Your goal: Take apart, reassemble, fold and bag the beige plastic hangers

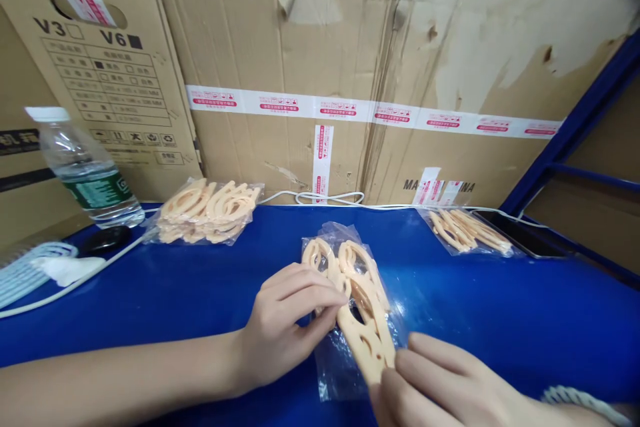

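A clear plastic bag (pixel 330 367) lies on the blue table in front of me, with looped beige pieces (pixel 357 257) showing at its far end. A flat beige piece with cut-out holes (pixel 367 347) slants over the bag toward me. My right hand (pixel 445 383) is closed on its near end, fingertips pinching the edge. My left hand (pixel 293 313) is closed too, its thumb and fingers pinching at the far end of that piece, beside the looped pieces. Whether the left fingers also grip the bag's film, I cannot tell.
Behind left stands a stack of bagged beige pieces (pixel 207 210), near a water bottle (pixel 95 173). Another bag of beige pieces (pixel 467 230) lies back right by a dark flat device (pixel 520 233). A white cable (pixel 330 199) runs along cardboard boxes (pixel 280 33) at the back.
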A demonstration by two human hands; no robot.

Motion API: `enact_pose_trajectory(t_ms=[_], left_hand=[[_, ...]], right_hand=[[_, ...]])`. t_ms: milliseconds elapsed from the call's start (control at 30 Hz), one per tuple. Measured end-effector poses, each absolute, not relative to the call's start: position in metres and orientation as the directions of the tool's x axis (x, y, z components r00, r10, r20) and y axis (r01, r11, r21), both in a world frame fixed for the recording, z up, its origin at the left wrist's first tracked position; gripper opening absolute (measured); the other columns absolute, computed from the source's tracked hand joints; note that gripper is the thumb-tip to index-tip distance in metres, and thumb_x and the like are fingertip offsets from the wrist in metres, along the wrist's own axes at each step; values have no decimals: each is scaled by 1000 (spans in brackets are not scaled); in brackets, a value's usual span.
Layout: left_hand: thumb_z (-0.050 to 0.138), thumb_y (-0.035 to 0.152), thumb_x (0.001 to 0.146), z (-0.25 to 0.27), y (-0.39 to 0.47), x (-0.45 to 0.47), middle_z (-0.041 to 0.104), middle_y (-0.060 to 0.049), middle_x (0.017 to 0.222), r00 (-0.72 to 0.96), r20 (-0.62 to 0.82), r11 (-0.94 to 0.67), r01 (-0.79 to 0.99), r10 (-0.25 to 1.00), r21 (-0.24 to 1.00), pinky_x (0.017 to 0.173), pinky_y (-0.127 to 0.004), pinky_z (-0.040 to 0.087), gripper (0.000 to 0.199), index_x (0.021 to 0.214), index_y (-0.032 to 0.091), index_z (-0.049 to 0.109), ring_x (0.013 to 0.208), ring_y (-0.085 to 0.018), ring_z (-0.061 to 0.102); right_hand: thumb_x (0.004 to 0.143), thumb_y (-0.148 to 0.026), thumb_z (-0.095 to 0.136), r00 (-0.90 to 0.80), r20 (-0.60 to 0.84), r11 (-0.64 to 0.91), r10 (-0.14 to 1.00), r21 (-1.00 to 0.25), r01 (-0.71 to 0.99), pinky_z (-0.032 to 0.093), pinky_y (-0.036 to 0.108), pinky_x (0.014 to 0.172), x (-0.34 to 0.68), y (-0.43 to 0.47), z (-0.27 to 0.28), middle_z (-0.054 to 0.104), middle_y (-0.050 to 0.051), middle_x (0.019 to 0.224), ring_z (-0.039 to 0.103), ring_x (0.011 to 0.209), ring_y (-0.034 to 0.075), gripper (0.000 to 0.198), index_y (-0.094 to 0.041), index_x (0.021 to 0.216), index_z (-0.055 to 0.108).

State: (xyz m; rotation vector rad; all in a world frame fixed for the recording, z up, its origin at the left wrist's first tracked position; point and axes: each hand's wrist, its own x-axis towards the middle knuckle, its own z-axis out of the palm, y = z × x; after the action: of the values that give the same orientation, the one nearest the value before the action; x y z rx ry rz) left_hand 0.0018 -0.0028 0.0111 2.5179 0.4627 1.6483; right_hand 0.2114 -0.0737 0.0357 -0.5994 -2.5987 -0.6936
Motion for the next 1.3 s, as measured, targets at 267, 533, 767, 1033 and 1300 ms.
enact_pose_trajectory(t_ms=[267,533,767,1033,1300], left_hand=[[63,1,81,12,-2,2,72,-3,77,381,880,-954,206,283,218,68,-28,54,19,90,16,68,71,-15,67],[62,0,80,17,-1,-1,74,-2,79,436,858,-958,209,272,197,66,-26,53,21,91,17,68,72,-14,67],[63,-1,79,16,0,-3,74,-3,81,491,838,-967,200,238,158,66,-26,54,22,91,16,68,72,-14,67],[60,1,82,17,1,-2,74,-3,80,540,806,-967,202,242,155,65,-24,55,20,92,16,67,71,-13,67],[59,1,83,12,-1,0,72,-5,78,637,727,-965,200,258,168,63,-25,54,16,88,14,68,69,-15,65]], right_hand=[[85,-8,45,-872,441,787,214,452,421,39,34,45,201,-40,33,61,9,70,52,57,21,24,-10,82,68],[89,-3,38,-814,477,811,331,299,504,50,33,59,252,-36,55,66,13,98,60,78,23,38,-13,118,60],[85,1,42,-881,250,883,401,150,444,52,45,82,268,-27,50,49,12,135,55,108,26,56,-32,127,57],[94,-16,55,-846,373,913,382,-9,408,52,42,91,264,-27,53,56,14,125,52,117,25,16,-19,83,66],[92,-8,54,-673,437,784,596,-499,371,51,26,75,268,-21,33,66,5,98,63,86,14,12,-19,88,55]])
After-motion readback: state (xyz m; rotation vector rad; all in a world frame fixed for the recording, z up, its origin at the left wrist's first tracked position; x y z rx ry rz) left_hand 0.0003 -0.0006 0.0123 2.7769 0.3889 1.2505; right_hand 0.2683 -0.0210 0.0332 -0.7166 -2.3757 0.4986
